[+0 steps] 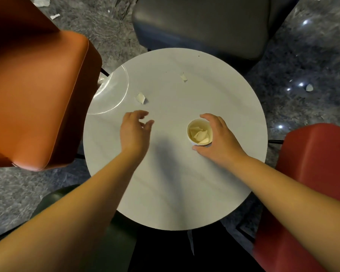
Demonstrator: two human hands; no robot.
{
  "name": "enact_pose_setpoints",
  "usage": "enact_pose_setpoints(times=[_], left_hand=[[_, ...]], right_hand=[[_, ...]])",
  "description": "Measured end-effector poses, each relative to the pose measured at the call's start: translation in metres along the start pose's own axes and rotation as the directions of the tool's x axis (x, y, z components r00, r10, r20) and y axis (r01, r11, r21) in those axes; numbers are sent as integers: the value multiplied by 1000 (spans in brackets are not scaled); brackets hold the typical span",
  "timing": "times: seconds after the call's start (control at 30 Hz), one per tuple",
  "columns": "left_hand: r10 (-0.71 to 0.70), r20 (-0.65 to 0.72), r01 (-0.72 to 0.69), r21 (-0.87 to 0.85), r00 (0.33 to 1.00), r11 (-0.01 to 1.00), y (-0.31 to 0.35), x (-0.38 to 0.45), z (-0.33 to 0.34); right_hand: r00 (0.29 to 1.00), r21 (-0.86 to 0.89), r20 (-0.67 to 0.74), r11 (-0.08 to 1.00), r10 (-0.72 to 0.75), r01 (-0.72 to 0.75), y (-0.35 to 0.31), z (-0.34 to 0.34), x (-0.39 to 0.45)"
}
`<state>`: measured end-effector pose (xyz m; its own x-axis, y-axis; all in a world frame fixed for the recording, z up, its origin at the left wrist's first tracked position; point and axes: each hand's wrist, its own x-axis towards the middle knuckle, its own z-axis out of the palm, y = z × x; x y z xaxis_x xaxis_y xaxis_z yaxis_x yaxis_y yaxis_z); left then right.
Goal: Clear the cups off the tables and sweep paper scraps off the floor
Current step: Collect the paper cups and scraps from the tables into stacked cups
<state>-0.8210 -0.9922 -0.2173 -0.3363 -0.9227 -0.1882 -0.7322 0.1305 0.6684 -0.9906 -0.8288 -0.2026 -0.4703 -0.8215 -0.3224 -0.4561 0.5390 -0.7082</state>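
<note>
Right hand (217, 137) curled round paper cup (199, 132) on right side of round white table (175, 183) — thumb at near edge, fingers over far rim. Cup upright, torn paper bits inside. Left hand (134, 130) over table middle, fingers loosely spread, holding nothing. Two scraps on tabletop — nearer scrap (140, 98) just beyond left fingertips, farther scrap (183, 77) toward far edge. More scraps on grey floor (302, 61).

Two bare forearms reach in from the bottom edge, sleeveless as far as visible; left hand (134, 130) and right hand (217, 137) wear no gloves, rings or watches.
</note>
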Motion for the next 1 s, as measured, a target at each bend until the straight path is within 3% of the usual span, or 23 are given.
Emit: enact_pose_setpoints(times=[0.17, 0.43, 0.5, 0.63, 0.8, 1.0], left_hand=[[-72, 10, 70, 143, 997, 987, -21, 72, 2], [-155, 60, 143, 167, 986, 976, -24, 123, 23], [-174, 80, 163, 128, 981, 978, -21, 122, 23], [-216, 159, 238, -135, 963, 962, 4, 110, 18], [-79, 207, 160, -412, 975, 897, 56, 72, 17], [169, 302, -77, -293, 938, 953, 79, 39, 25]], right_hand=[[999, 20, -43, 1000, 0, 1, -11, 4, 23], [996, 9, -82, 1000, 30, -29, -17, 7, 52], [995, 15, -90, 999, 34, -33, -18, 8, 56], [994, 26, -94, 998, 54, -51, -18, 11, 61], [993, 38, -86, 996, 82, -79, -19, 13, 65], [991, 58, -80, 993, 105, -101, -20, 16, 69]])
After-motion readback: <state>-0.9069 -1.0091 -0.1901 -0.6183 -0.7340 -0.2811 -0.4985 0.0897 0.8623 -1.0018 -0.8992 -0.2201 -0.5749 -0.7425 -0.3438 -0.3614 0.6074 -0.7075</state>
